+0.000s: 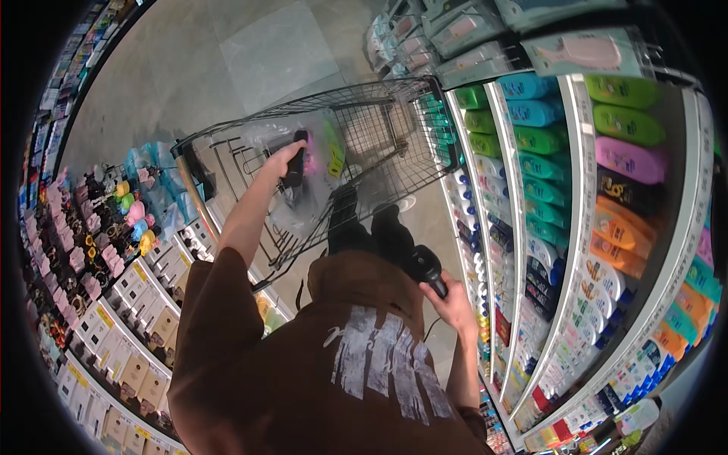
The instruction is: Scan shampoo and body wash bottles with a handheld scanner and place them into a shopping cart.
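My left hand reaches into a wire shopping cart and grips a black bottle. Beneath and beside that bottle lies a clear plastic bag. A package with pink and yellow-green print sits next to it in the cart. Low at my right side, my right hand is closed around the narrow end of a second black bottle. Its label is too small to read.
Shelves of green shampoo bottles and orange bottles rise on the right. Packaged hairbrushes hang above them. At left, hair accessories hang over shelves of boxes. The cart's handle faces left.
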Demonstrator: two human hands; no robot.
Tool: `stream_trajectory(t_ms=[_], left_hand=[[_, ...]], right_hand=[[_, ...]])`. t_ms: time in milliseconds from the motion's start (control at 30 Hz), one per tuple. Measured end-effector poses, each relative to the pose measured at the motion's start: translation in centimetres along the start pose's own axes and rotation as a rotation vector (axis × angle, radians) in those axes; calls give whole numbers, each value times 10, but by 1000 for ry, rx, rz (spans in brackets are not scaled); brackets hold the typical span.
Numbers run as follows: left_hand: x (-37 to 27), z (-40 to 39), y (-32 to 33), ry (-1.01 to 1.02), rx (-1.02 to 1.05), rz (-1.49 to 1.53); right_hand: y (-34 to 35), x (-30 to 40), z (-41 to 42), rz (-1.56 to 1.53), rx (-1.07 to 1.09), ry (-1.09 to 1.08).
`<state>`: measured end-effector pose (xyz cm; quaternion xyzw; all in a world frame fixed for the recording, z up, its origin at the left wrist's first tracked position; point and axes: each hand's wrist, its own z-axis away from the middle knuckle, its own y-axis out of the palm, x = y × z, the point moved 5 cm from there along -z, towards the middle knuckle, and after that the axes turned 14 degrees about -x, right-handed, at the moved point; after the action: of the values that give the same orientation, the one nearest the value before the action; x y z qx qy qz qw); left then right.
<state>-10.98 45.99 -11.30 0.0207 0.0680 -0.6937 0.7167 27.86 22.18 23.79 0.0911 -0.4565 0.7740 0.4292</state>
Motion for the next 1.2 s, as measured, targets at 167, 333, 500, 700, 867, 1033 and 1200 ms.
stream_trajectory(t_ms=[167, 333, 500, 700, 867, 1033, 1200], left_hand=[[12, -105, 44, 151, -97, -48], [27, -166, 77, 590, -612, -376], [33, -187, 56, 481, -772, -467], [26, -176, 67, 699, -954, -728], [19, -172, 83, 574, -687, -867], [17, -190, 94, 309, -642, -1153], [26, -217, 82, 334, -683, -989]], right_hand=[[13, -5, -8, -10, -62, 167], [42, -35, -5, -3, 12, 345], [63, -32, -16, -2, 121, 424], [76, -32, -27, -54, 121, 481], [76, -40, -36, -101, 78, 546], [79, -49, -33, -94, 59, 510], [79, -53, -28, -148, 27, 503]])
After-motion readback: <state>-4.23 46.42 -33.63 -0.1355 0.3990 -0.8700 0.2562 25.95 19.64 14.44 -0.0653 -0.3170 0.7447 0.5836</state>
